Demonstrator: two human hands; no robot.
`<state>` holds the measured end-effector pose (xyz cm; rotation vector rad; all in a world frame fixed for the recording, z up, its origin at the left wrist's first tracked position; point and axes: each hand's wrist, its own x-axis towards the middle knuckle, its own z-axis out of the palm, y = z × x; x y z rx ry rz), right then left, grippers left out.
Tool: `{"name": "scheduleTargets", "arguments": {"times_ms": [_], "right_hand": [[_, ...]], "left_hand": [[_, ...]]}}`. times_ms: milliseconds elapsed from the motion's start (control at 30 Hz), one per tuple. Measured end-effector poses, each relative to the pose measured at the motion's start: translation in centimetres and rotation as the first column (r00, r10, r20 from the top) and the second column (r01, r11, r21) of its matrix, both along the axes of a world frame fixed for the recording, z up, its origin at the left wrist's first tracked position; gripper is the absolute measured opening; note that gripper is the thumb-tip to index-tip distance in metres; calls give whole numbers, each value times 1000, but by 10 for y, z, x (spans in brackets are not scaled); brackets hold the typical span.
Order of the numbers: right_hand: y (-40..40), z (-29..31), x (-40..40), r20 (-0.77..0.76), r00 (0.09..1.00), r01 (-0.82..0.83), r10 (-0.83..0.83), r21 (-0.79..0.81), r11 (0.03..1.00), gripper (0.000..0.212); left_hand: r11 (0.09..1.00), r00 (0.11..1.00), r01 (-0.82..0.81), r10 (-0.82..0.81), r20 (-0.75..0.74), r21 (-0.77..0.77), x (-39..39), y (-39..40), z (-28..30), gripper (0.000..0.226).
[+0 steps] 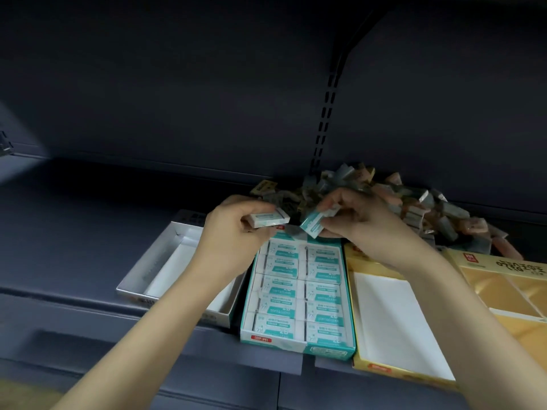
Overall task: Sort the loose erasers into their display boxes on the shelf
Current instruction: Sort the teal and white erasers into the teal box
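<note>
Both grips closed on stock: left hand pinches a white-and-teal eraser lying flat between thumb and fingertips; right hand pinches a second teal eraser, tilted corner-down; the two erasers are close but apart, both held above the back end of the teal display box; likely so each can drop straight into the matching box.

Teal box sits on the shelf, its two columns of like erasers laid label-up, visible rows full; any free slot would be at the back under the hands, hidden, cannot tell.

Silver-edged box to the left shows only its white floor, partly covered by the left forearm; yellow box touching on the right is likewise unfilled; a gold-printed box lies further right.

Loose pile of mixed erasers heaped against the back wall behind the boxes, just beyond the right hand, within easy reach; sorting judged early, one box filled, most of the pile unsorted.
</note>
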<state>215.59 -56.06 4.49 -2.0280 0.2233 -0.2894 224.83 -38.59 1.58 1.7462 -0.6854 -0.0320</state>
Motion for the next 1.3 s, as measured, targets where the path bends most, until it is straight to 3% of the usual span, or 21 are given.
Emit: {"name": "scheduleTargets", "arguments": {"times_ms": [100, 267, 500, 700, 833, 1000, 1133, 1300], "right_hand": [[2, -3, 1, 8, 1000, -15, 15, 7, 1000, 27], [3, -4, -2, -43, 999, -9, 6, -76, 997, 58], [2, -7, -5, -84, 996, 5, -21, -183, 983, 26], [9, -1, -14, -51, 996, -86, 79, -176, 981, 31], [16, 9, -21, -134, 978, -178, 157, -161, 971, 27], [25, 14, -26, -315, 923, -313, 220, -285, 906, 15], [28, 11, -27, -420, 899, -340, 122, -495, 800, 18], [31, 11, -29, -435, 900, -311, 30, -593, 743, 23]], "left_hand": [[999, 997, 23, -26, -71, -33, -4, 1, -2, 40], [999, 997, 35, -36, -69, -9, -6, 4, -6, 43], [1000, 998, 28, -27, -52, 4, -10, 6, -11, 33], [996, 991, 24, -35, -131, -83, -10, 10, -7, 59], [993, 987, 43, -59, -150, -108, -15, 15, -2, 52], [997, 984, 66, -70, -163, -31, -25, 22, -5, 35], [998, 994, 28, -21, -103, 62, -34, 27, -5, 31], [982, 1000, -2, -1, 20, 190, -36, 32, -5, 29]]}}
